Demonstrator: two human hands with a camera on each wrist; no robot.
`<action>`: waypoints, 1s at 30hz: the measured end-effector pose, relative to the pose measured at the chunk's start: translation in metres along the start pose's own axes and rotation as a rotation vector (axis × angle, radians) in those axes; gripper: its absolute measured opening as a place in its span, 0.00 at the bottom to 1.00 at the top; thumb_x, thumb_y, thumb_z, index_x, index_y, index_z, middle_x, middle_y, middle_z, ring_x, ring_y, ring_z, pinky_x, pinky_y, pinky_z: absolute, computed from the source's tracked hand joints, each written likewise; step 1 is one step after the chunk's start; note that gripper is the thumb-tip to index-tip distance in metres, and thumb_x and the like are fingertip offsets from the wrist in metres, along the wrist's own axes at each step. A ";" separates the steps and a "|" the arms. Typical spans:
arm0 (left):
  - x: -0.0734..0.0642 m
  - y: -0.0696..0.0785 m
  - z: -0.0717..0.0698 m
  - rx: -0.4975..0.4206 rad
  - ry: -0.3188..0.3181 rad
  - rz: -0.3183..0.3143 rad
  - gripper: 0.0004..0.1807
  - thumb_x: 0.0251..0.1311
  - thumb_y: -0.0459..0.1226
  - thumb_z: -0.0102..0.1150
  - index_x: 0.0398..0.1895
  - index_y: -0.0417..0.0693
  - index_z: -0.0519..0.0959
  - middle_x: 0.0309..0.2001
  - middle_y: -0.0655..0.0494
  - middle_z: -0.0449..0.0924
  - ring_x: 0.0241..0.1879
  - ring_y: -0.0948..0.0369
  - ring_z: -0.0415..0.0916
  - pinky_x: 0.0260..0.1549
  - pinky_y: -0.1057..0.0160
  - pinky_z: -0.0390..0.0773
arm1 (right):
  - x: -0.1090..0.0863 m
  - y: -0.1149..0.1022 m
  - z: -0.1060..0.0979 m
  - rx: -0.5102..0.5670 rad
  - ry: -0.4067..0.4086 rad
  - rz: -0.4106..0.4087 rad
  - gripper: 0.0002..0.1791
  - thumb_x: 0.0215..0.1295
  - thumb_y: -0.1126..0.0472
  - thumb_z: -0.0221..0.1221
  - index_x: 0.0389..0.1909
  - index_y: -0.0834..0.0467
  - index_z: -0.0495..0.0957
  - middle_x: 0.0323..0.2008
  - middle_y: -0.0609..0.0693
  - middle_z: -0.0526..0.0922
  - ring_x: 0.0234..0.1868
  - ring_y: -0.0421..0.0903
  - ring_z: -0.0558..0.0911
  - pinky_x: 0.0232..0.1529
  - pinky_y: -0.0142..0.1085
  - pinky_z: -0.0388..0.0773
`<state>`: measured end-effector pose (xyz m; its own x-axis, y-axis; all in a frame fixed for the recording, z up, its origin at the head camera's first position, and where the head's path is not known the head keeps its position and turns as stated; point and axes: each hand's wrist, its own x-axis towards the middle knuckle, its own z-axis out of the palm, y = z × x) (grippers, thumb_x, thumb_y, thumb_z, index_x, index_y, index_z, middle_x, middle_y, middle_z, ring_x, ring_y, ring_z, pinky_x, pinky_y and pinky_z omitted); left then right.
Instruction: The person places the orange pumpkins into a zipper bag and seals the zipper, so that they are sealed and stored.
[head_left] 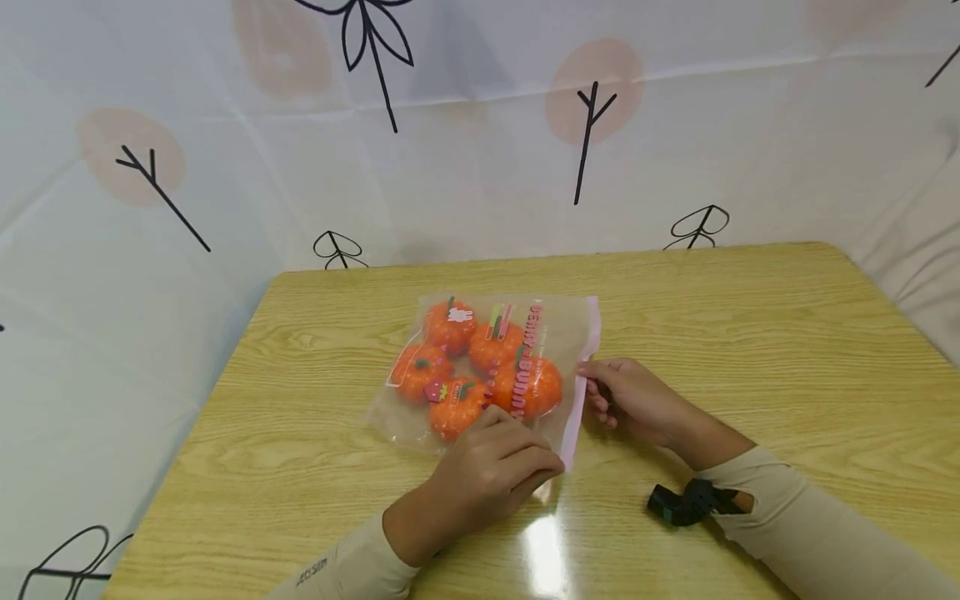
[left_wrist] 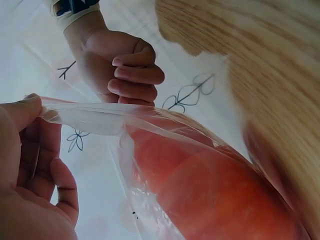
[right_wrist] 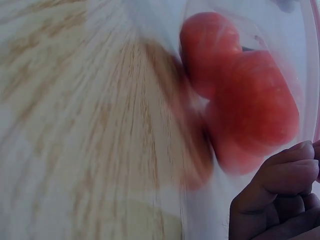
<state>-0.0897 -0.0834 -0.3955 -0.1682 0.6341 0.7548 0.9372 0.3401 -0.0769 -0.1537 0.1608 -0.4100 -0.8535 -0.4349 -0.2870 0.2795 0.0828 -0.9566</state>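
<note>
A clear zip bag (head_left: 566, 321) with pink lettering lies on the table, several small orange toy pumpkins (head_left: 532, 387) with green stems inside it. A pink strip (head_left: 592, 325) runs along its right edge. My left hand (head_left: 487, 467) pinches the near corner of that edge; the left wrist view shows the film between thumb and finger of this hand (left_wrist: 30, 160). Halfway along the strip, my right hand (head_left: 637, 400) pinches the edge between thumb and forefinger, its other fingers curled. Through the film in the right wrist view, pumpkins (right_wrist: 255, 105) bulge beside the right hand (right_wrist: 275, 195).
The wood-grain table (head_left: 750, 333) extends around the bag on all sides. Behind it hangs a white cloth (head_left: 480, 192) with plant drawings. A black wrist device (head_left: 693, 502) sits at the right sleeve (head_left: 817, 517).
</note>
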 end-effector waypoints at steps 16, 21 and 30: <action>0.001 0.001 0.000 -0.009 0.006 0.041 0.05 0.54 0.40 0.73 0.33 0.53 0.86 0.33 0.65 0.85 0.37 0.70 0.80 0.41 0.70 0.74 | 0.004 -0.002 -0.017 0.036 0.107 0.029 0.23 0.78 0.51 0.46 0.19 0.51 0.67 0.15 0.41 0.68 0.18 0.38 0.70 0.21 0.28 0.67; 0.001 0.002 0.000 -0.023 -0.004 0.048 0.04 0.56 0.40 0.71 0.33 0.53 0.86 0.33 0.65 0.85 0.37 0.69 0.81 0.41 0.71 0.74 | 0.006 -0.001 -0.024 0.019 0.139 0.025 0.23 0.78 0.50 0.45 0.19 0.51 0.67 0.15 0.41 0.68 0.18 0.38 0.69 0.21 0.29 0.67; 0.000 0.004 0.002 -0.048 -0.038 0.055 0.04 0.56 0.39 0.71 0.34 0.53 0.86 0.33 0.65 0.85 0.37 0.70 0.81 0.39 0.73 0.74 | 0.006 0.000 -0.032 0.018 0.160 0.005 0.23 0.77 0.49 0.46 0.19 0.51 0.67 0.16 0.42 0.68 0.18 0.38 0.69 0.22 0.29 0.68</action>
<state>-0.0867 -0.0807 -0.3966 -0.1266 0.6774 0.7246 0.9587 0.2710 -0.0859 -0.1730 0.1869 -0.4139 -0.9108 -0.2863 -0.2974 0.2903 0.0680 -0.9545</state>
